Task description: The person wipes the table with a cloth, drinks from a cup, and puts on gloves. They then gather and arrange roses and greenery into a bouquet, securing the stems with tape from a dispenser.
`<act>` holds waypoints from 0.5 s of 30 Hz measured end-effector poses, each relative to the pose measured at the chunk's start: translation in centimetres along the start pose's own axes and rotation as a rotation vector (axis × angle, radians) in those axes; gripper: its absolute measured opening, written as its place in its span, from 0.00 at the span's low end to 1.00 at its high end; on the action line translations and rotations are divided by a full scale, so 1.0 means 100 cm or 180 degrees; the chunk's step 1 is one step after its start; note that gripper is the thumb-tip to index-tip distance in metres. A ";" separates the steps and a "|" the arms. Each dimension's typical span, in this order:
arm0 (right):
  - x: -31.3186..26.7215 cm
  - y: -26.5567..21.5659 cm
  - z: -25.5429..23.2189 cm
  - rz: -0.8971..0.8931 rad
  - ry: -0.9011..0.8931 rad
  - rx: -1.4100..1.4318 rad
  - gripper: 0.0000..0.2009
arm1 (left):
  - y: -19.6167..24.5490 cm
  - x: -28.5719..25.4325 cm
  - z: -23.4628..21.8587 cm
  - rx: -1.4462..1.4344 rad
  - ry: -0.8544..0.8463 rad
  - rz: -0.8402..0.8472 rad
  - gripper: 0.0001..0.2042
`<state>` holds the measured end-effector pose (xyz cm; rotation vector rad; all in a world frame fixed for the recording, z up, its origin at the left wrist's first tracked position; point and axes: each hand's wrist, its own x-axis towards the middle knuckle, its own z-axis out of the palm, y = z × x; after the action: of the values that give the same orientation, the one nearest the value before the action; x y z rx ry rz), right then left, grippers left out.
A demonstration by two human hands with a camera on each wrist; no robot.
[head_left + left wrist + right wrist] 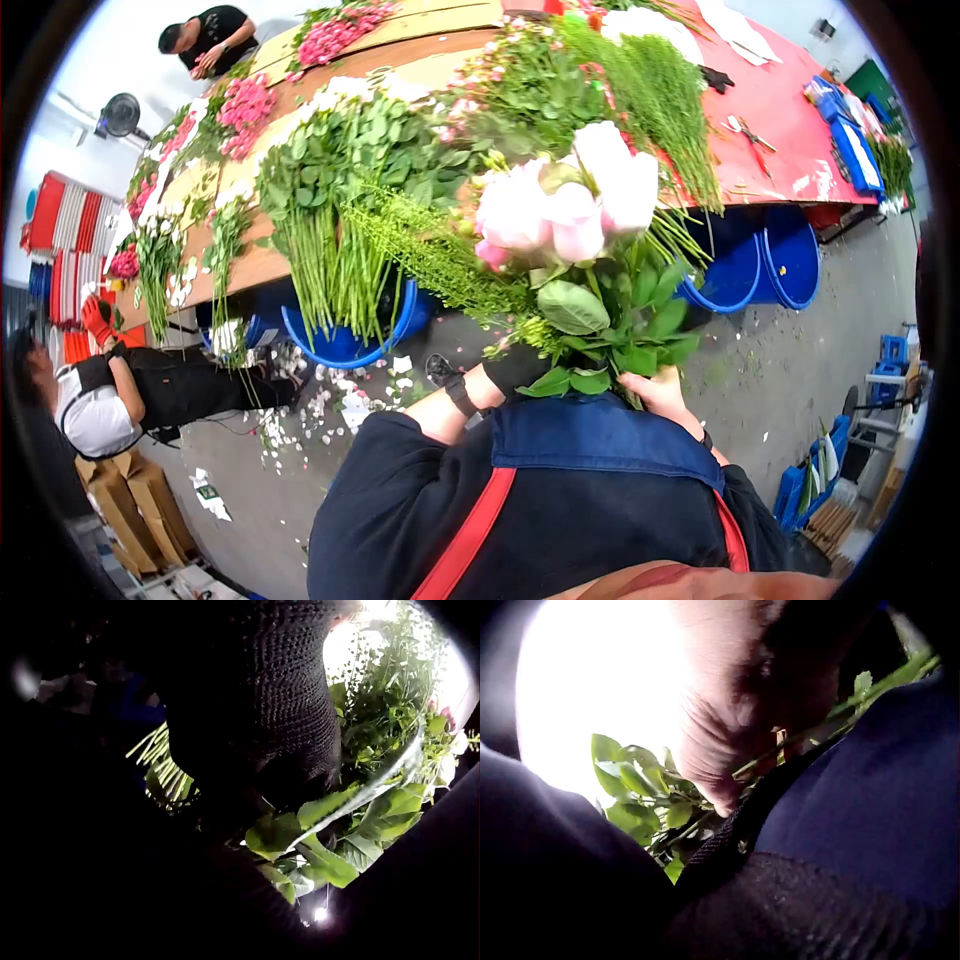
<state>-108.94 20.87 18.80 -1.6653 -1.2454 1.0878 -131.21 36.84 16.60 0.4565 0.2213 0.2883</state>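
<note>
In front of my chest is a bouquet of pale pink roses with broad green leaves and fine leafy greenery. My left hand, in a black knit glove, grips the bundle; cut stems stick out on one side of it and leaves on the other. In the head view, foliage hides most of that hand. My bare right hand is at the bouquet's lower right, behind leaves. The right wrist view shows its fingers curled at a thin green stem, beside leaves.
A long table ahead carries piles of greenery, pink flowers and red-handled shears. Blue bins stand beneath its edge. Petals litter the floor. One person is at left, another across the table.
</note>
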 end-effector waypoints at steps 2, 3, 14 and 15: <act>-0.011 0.012 -0.018 -0.0113 0.0067 -0.0569 0.13 | -0.011 0.020 0.008 0.0066 -0.0008 -0.0043 0.22; -0.014 0.016 -0.024 0.0084 0.0165 -0.0136 0.15 | -0.015 0.029 0.011 0.0099 -0.0021 -0.0061 0.22; -0.037 0.009 -0.045 0.0317 0.1252 0.1727 0.13 | -0.011 0.073 0.036 0.0545 -0.0264 -0.0510 0.23; -0.034 0.013 -0.048 0.0255 0.1216 0.1653 0.11 | -0.008 0.076 0.036 0.0602 -0.0314 -0.0574 0.23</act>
<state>-104.53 16.89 19.81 -1.4340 -0.5921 0.9755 -122.87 37.12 18.29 0.6321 0.1925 0.0679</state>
